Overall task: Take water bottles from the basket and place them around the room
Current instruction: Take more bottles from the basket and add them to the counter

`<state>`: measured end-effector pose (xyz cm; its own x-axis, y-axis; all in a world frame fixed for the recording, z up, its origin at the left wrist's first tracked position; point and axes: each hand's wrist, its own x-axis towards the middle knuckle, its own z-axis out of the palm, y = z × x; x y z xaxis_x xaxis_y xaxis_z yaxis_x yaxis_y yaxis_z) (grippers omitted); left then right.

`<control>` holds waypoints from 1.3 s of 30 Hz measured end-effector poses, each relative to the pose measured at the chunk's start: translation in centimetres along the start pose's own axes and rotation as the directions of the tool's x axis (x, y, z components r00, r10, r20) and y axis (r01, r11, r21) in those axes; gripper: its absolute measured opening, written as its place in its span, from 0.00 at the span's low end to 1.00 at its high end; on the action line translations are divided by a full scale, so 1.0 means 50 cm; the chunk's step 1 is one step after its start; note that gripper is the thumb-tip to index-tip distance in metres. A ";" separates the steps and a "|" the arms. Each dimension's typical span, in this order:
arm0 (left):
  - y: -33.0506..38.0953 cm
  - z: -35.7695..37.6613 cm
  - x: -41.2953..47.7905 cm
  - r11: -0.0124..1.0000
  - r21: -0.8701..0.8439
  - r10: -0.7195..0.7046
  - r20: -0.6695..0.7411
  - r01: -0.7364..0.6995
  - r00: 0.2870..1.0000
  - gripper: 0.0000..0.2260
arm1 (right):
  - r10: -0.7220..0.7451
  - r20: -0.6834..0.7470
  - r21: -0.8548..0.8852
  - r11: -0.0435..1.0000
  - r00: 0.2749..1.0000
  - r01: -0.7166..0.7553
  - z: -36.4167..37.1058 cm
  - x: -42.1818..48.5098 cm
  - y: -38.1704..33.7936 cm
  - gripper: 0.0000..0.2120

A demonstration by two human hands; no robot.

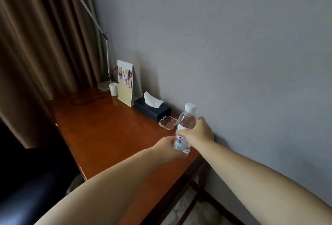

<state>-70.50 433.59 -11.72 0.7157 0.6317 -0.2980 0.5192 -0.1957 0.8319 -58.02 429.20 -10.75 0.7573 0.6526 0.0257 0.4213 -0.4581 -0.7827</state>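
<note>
Head view: the water bottle is at the near right corner of the table, close to the wall and just beside a glass ashtray. It leans slightly. Whether its base touches the wood cannot be told.

Hand state:
- The right hand is wrapped round the middle of the bottle.
- The left hand meets the bottle's lower part. Whether its fingers curl round it cannot be told, as the area is blurred.

Procedure for placing, as judged from this view:
1. Bring the bottle upright before any release.
2. Seat the base flat, clear of the ashtray and back from the table edge.
3. Loosen the lower hand first, then the upper one.

Surface: polished reddish wood, probably slippery, so avoid sliding the bottle.

Room: a dark tissue box, a standing card and a desk lamp line the wall side. Brown curtains hang at the far end. A dark chair stands at the near left.
</note>
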 end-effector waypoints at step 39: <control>-0.141 -0.152 0.514 0.975 0.126 -0.197 0.102 0.184 0.975 0.05 | 0.406 0.270 -0.318 0.894 0.873 -0.316 0.211 0.363 0.130 0.31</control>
<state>-59.34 456.91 -21.68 0.6431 0.5782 -0.5021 0.6965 -0.1690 0.6974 -46.79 444.41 -21.93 0.6972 0.5472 -0.4631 0.2957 -0.8080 -0.5095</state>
